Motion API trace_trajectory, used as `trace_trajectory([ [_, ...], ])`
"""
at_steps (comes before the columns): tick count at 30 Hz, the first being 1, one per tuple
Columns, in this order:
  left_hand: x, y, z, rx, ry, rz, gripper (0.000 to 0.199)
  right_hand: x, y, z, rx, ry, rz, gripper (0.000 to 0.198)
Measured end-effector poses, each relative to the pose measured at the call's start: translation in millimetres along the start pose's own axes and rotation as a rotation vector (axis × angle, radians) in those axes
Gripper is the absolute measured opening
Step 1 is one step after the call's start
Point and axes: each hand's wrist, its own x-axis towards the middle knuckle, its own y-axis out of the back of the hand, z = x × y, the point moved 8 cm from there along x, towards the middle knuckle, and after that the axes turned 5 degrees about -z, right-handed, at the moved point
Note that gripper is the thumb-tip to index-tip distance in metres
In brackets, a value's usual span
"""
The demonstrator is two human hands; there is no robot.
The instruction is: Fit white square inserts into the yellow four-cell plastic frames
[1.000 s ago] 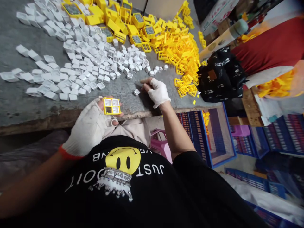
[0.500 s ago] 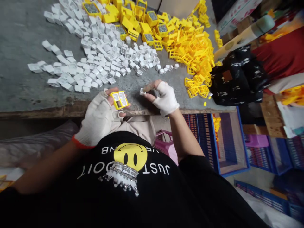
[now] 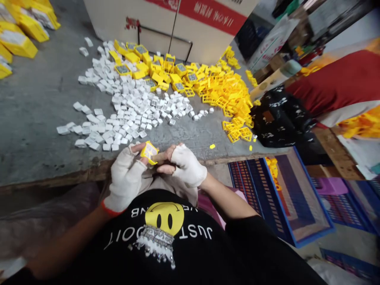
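In my left hand [image 3: 126, 174], gloved in white with bare fingertips, is a small yellow plastic frame [image 3: 152, 160] with white pieces set in it. My left fingers close around its left side, above the table's front edge. My right hand [image 3: 185, 165], gloved the same way, has its fingertips against the frame's right side. No separate white piece shows in the right fingers; the spot where they touch is partly hidden. Beyond the hands lies a spread of small white plastic caps [image 3: 124, 114], and to its right a heap of empty yellow frames [image 3: 230, 93].
Yellow boxes with grey inserts [image 3: 139, 50] lie before a large carton [image 3: 208, 27]. More yellow parts [image 3: 22, 33] sit far left. A black patterned bag [image 3: 279, 118] rests at the table's right. Blue crates [image 3: 297, 198] stand below, near a pink stool [image 3: 240, 194].
My right hand has moved left with the white cap and now meets the yellow frame. The left hand has tilted the frame. The view has shifted, showing more of the carton and far table.
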Motion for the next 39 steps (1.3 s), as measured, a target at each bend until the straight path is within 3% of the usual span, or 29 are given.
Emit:
trace_trajectory([
  [2,6,1,3,-0.047,0.024,0.010,0.036,16,26,27,0.008,-0.046,0.066,0.024],
  [5,16,2,6,-0.049,0.074,-0.033,0.041,51,93,99,-0.118,-0.375,0.320,0.022],
  [8,20,9,3,-0.030,0.116,-0.044,0.049,104,138,155,-0.315,-0.603,0.292,0.035],
  [10,19,12,0,-0.014,0.153,-0.030,0.052,146,146,169,-0.405,-0.617,0.204,0.041],
  [13,15,14,-4,-0.001,0.189,0.005,0.056,204,135,166,-0.574,-0.570,0.046,0.045],
  [17,12,13,-6,-0.026,0.221,0.013,0.058,247,121,158,-0.720,-0.566,-0.075,0.042],
  [20,12,12,-4,-0.039,0.214,0.010,0.057,243,133,159,-0.662,-0.574,-0.031,0.045],
  [24,15,10,-5,-0.045,0.189,-0.016,0.061,213,151,159,-0.611,-0.544,0.026,0.052],
  [29,19,10,-6,-0.025,0.141,-0.033,0.063,220,119,158,-0.712,-0.570,-0.104,0.060],
  [34,17,11,-3,-0.031,0.125,-0.047,0.066,253,109,155,-0.767,-0.529,-0.075,0.064],
  [36,17,12,-3,-0.047,0.129,-0.048,0.065,240,118,153,-0.687,-0.494,-0.022,0.062],
  [39,20,13,-3,-0.053,0.127,-0.048,0.053,178,125,143,-0.532,-0.389,0.058,0.061],
])
